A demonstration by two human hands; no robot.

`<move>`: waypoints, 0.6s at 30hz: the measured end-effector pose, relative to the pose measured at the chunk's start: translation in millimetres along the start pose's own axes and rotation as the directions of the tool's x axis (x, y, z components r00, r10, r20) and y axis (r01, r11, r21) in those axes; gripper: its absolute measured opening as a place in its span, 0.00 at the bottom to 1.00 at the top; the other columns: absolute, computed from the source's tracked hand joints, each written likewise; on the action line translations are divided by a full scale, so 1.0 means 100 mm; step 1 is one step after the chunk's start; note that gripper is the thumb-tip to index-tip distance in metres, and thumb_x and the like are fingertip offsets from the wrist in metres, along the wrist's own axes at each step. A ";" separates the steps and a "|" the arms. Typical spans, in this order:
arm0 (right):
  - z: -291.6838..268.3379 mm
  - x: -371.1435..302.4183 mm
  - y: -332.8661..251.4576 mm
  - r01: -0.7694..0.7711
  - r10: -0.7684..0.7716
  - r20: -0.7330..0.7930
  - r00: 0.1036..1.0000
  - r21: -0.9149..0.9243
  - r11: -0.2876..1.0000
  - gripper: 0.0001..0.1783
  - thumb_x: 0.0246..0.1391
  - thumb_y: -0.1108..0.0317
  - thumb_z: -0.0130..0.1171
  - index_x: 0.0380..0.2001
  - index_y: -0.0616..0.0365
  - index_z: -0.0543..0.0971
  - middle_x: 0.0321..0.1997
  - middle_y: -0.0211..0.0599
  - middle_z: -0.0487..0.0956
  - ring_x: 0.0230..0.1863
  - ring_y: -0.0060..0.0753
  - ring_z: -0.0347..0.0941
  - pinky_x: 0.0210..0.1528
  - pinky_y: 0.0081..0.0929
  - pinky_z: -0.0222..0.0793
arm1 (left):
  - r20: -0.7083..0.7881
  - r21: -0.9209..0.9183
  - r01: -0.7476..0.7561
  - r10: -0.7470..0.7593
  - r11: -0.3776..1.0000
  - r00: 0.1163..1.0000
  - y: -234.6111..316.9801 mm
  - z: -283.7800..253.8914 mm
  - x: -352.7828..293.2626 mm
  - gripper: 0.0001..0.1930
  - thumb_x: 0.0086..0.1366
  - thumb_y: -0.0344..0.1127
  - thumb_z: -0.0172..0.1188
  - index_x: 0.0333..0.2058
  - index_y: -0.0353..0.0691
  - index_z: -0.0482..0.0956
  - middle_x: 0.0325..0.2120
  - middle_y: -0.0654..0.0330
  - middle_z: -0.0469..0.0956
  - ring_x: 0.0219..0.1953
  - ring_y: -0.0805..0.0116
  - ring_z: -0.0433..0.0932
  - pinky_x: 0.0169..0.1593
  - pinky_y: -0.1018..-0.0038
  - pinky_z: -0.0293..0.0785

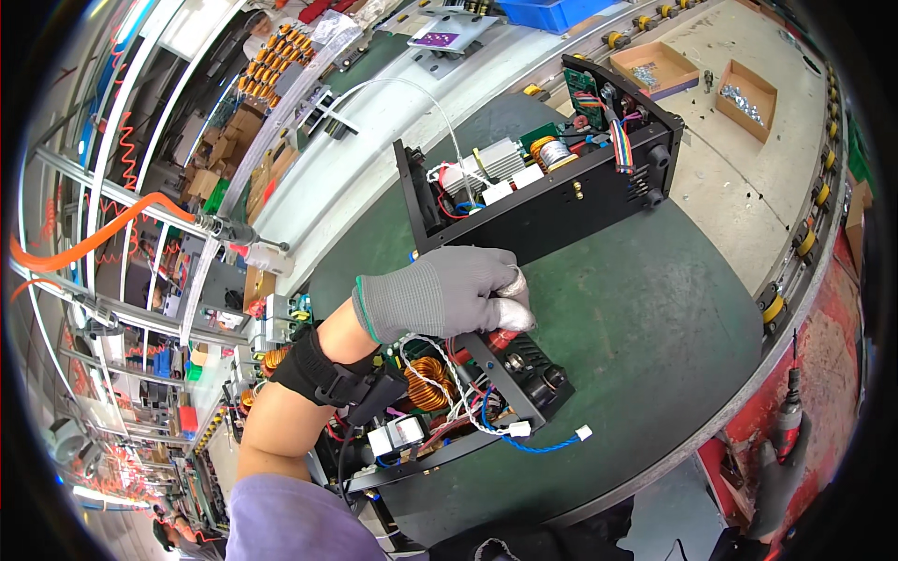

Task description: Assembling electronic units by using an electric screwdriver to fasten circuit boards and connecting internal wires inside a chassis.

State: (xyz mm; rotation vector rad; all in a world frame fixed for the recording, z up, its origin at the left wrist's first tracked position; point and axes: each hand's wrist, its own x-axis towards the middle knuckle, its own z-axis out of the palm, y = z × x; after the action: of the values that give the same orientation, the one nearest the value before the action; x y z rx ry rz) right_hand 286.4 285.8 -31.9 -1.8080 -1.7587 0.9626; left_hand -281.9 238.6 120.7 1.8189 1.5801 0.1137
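Observation:
My left hand [458, 292], in a grey knit glove with white fingertips, reaches in from the lower left. Its fingers are closed over a thick red cable-like piece [501, 340] at the edge of the nearer open black chassis [519, 385]. What lies inside the pinch is hidden. That chassis holds a copper-wound coil [428, 383]; white and blue twisted wires with white plugs [584, 433] trail over its side. Beyond the hand stands another open black chassis [561, 220] with a finned heat sink [496, 166] and a rainbow ribbon cable [621, 148]. My right hand is not visible.
Both units rest on a dark green mat [655, 309]. Two cardboard trays of small metal parts [746, 105] sit at the back right, beside a roller track [773, 305]. A power screwdriver [790, 421] is at the lower right. An orange hose [103, 229] hangs left.

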 end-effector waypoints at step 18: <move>-0.02 0.04 0.03 -0.052 0.053 0.008 0.999 -0.026 0.998 0.42 0.47 0.76 0.58 0.69 0.62 0.62 0.62 0.39 0.71 0.61 0.36 0.67 0.67 0.30 0.59 | 0.048 -0.058 -0.021 0.023 0.998 0.999 0.03 -0.01 0.05 0.13 0.63 0.43 0.67 0.31 0.38 0.81 0.30 0.59 0.71 0.34 0.60 0.75 0.39 0.66 0.70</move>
State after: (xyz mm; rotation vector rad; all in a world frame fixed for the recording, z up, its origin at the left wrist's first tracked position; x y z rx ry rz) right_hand 289.4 290.0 -33.2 -1.8771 -1.7440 0.9739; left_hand -279.1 243.6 121.2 1.7821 1.5085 0.1226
